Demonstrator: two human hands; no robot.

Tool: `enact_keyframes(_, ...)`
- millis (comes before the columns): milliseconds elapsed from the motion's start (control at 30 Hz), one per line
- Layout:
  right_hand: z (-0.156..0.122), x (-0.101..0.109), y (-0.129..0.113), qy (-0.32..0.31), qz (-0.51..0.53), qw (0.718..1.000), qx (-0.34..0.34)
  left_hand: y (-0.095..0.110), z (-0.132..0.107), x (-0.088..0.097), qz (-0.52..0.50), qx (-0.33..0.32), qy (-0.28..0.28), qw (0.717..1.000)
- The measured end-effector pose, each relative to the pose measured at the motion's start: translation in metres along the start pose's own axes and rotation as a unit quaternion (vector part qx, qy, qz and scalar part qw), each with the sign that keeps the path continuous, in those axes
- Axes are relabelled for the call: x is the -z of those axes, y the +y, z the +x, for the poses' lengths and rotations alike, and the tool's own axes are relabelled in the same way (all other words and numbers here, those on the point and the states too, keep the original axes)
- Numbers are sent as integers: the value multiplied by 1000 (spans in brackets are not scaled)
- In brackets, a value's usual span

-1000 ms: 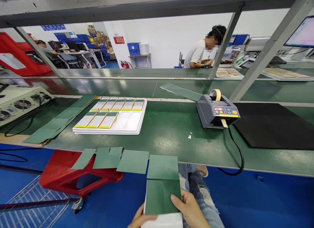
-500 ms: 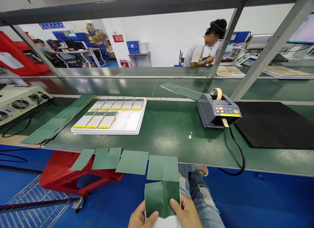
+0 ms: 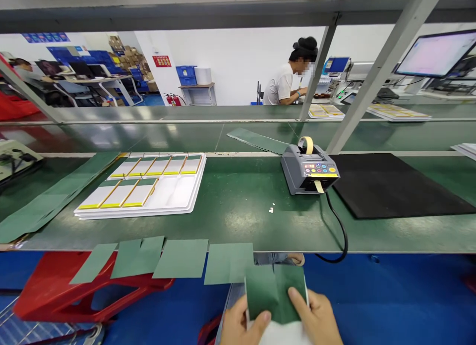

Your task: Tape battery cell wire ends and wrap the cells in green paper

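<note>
My left hand [image 3: 241, 327] and my right hand [image 3: 318, 317] grip a flat white piece [image 3: 284, 334] from both sides, low in front of the table. Its upper part is covered by green paper [image 3: 273, 294] in two side-by-side portions with a seam between them. Both thumbs press on this paper; most of my other fingers are hidden behind the piece. Beyond my hands, several green paper pieces [image 3: 180, 259] jut out from the table's front edge in a row. The nearest one [image 3: 228, 263] lies just left of the held piece.
A stacked white tray [image 3: 176, 194] holds several flat white pieces with green and yellow ends. Long green sheets [image 3: 59, 194] lie left of it. A grey tape dispenser [image 3: 310, 172] with a cable stands by a black mat [image 3: 394, 186]. A red stool [image 3: 67, 290] is below; a person [image 3: 282, 80] works opposite.
The view has turned to the right. The held piece has shifted right and away from the nearest green paper at the edge, which it was beside before. Both hands keep their grip.
</note>
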State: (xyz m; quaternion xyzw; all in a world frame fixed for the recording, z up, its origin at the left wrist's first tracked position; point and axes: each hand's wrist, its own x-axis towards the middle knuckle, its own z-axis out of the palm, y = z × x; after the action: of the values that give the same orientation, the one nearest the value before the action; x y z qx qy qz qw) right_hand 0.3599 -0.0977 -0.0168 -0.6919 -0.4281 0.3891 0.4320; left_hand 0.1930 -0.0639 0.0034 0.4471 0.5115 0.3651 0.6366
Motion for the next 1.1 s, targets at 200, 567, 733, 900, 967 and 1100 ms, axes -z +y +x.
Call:
enact_keyframes(200, 46, 27, 8, 8, 2, 1000, -18, 0, 38, -50, -85, -9, -3, 996)
enact_keyframes(567, 48, 44, 2, 105, -176, 977, 61, -22, 55, -48, -92, 31, 58, 994)
enact_keyframes(733, 43, 53, -42, -25, -270, 921, 281, -19, 54, -46, -76, 22, 54, 995)
enact_keyframes(900, 53, 48, -58, -112, -291, 911, 269, -16, 51, -43, -60, 15, 48, 997)
enact_keyframes(967, 56, 48, -56, -109, -290, 913, 266, -18, 47, -42, -48, 6, 35, 998)
enact_keyframes(1100, 56, 48, -53, -111, -288, 916, 256, -22, 24, -35, -45, 23, -9, 999)
